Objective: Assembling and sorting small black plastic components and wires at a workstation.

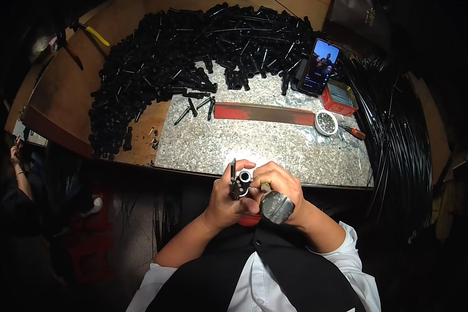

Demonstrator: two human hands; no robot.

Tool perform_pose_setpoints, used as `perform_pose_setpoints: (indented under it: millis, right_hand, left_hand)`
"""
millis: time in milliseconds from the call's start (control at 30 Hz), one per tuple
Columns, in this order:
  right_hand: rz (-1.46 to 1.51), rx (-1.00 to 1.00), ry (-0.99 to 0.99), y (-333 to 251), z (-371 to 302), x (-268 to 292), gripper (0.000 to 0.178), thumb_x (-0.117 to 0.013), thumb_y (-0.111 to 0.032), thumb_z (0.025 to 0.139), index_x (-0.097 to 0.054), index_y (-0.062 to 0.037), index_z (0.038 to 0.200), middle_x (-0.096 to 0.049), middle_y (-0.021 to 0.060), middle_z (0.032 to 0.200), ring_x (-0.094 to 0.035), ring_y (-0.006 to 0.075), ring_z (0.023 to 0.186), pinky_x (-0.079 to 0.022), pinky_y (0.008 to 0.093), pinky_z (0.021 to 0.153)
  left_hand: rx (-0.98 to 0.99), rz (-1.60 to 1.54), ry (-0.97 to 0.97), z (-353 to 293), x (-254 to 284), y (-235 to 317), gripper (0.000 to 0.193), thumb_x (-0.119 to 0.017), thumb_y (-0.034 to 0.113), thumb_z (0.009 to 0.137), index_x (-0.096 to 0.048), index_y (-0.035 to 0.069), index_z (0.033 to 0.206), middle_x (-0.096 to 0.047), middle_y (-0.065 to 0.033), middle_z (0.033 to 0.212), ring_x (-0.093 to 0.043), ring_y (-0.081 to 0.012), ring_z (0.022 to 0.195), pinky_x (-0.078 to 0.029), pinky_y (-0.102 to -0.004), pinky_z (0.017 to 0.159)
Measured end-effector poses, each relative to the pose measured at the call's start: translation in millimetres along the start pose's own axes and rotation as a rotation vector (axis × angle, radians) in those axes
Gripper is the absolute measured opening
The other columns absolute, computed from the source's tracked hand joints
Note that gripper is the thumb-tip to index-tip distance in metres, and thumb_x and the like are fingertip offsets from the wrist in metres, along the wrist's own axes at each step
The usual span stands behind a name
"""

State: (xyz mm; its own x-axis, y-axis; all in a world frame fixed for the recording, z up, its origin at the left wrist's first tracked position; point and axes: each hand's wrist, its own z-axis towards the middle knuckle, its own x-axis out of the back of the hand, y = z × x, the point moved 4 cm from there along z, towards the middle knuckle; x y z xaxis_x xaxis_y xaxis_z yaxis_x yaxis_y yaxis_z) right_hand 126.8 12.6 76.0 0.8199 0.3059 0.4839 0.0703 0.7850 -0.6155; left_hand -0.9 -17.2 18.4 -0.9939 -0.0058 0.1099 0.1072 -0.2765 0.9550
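My left hand point(224, 200) grips a small black tubular part point(240, 183) with a round opening, held just in front of the near edge of the granite slab point(255, 143). My right hand point(278, 184) is closed around a tool with a thick grey, worn handle point(276, 206) that points back toward my chest; its tip meets the black part. Both hands touch each other around the part.
A big heap of black tubular parts point(177, 57) covers the far side of the wooden table point(67, 88). A red flat bar point(265, 113), a white round dish of small metal pieces point(326, 122), a red box point(340, 100), a propped phone point(319, 66) and an orange-handled screwdriver point(354, 132) stand nearby. Black cable coils point(400, 140) hang at right. Another person point(18, 182) is at left.
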Motion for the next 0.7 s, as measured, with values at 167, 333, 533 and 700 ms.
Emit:
perform_pose_setpoints:
  millis: [167, 333, 533, 700]
  right_hand:
    - [0.117, -0.067, -0.053, 4.1, 0.2, 0.0, 0.021, -0.063, 0.003, 0.073, -0.053, -0.0011, 0.091, -0.057, 0.0111, 0.084, -0.059, 0.0249, 0.071, -0.048, 0.0312, 0.062]
    - [0.097, -0.076, -0.063, 0.3, 4.1, 0.6, 0.021, -0.066, 0.0, 0.073, -0.053, -0.0011, 0.09, -0.057, 0.0107, 0.084, -0.058, 0.0249, 0.071, -0.048, 0.031, 0.062]
    - [0.044, -0.108, -0.015, 3.7, -1.0, -0.6, 0.02, -0.071, -0.003, 0.07, -0.058, -0.0046, 0.085, -0.059, 0.0095, 0.082, -0.061, 0.0221, 0.071, -0.05, 0.0311, 0.062]
    - [0.06, -0.099, 0.01, 2.8, -1.7, -2.3, 0.018, -0.07, -0.003, 0.071, -0.057, -0.0033, 0.085, -0.058, 0.0096, 0.083, -0.06, 0.0205, 0.072, -0.049, 0.0289, 0.063]
  left_hand:
    - [0.024, -0.137, 0.037, -2.3, 0.8, -9.0, 0.09, -0.062, 0.072, 0.061, -0.048, 0.001, 0.115, -0.055, 0.0027, 0.069, -0.056, -0.0077, 0.064, -0.046, -0.0228, 0.06]
    - [-0.052, -0.05, 0.024, 1.4, 0.9, -2.3, 0.09, -0.062, 0.072, 0.061, -0.049, 0.0, 0.114, -0.057, 0.0016, 0.071, -0.056, -0.0084, 0.065, -0.046, -0.0234, 0.06]
    - [-0.083, 0.094, 0.025, 0.0, -0.5, -5.0, 0.089, -0.058, 0.074, 0.065, -0.049, -0.001, 0.113, -0.057, -0.0014, 0.069, -0.058, -0.0115, 0.063, -0.047, -0.026, 0.057]
    - [-0.146, 0.001, 0.107, -4.1, -3.7, -11.7, 0.087, -0.053, 0.073, 0.07, -0.05, -0.002, 0.113, -0.057, -0.0038, 0.068, -0.06, -0.0137, 0.061, -0.046, -0.0271, 0.055]
